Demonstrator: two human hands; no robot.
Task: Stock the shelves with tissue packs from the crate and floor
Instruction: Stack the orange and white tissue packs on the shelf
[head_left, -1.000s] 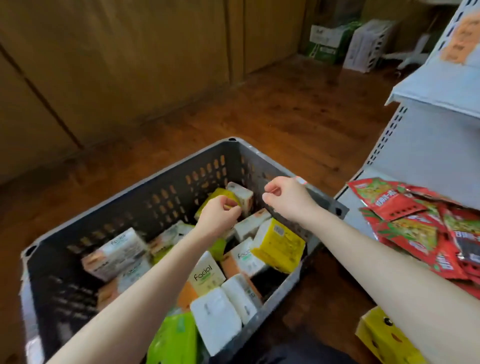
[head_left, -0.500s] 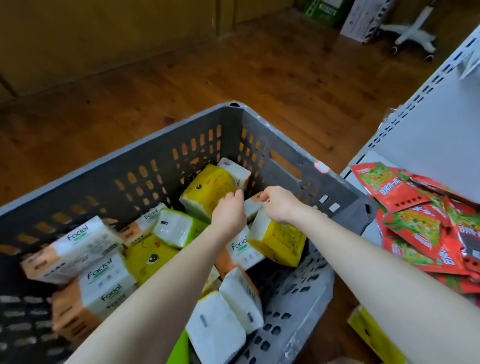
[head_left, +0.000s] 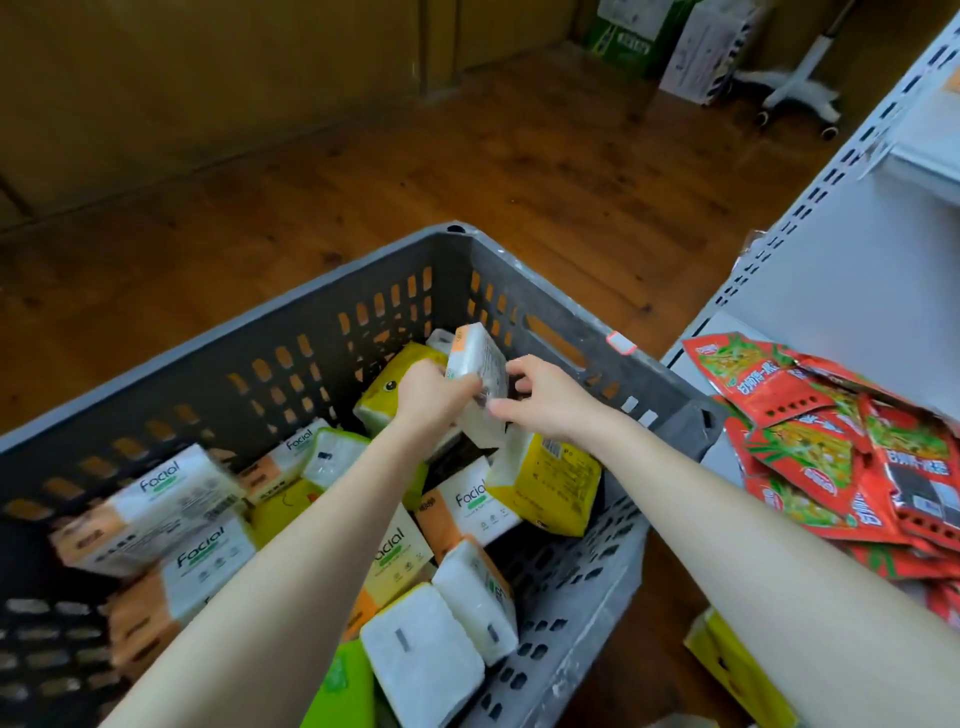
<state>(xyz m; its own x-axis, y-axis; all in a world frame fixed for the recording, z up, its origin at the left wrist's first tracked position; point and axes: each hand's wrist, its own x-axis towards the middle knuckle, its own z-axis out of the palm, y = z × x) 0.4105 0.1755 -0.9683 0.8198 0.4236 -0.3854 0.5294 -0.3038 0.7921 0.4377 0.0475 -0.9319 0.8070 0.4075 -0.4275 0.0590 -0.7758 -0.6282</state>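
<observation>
Crate (head_left: 311, 317) sits at left-centre, loose tissue packs inside. Pack (head_left: 480, 364) is held tilted over the crate's far corner by L grip (head_left: 436, 395), fingers curled round it, forearm stretched fwd. Its right edge is pinched by R grip (head_left: 550, 402), wrist bent inward. Pack should be squeezed lightly (wrap prob. slippery), lifted clear of the wall, then carried right to shelf (head_left: 831, 291).

crate (head_left: 561, 317) open overhead; packs (head_left: 182, 509) crowd its floor (right corner bare)
</observation>
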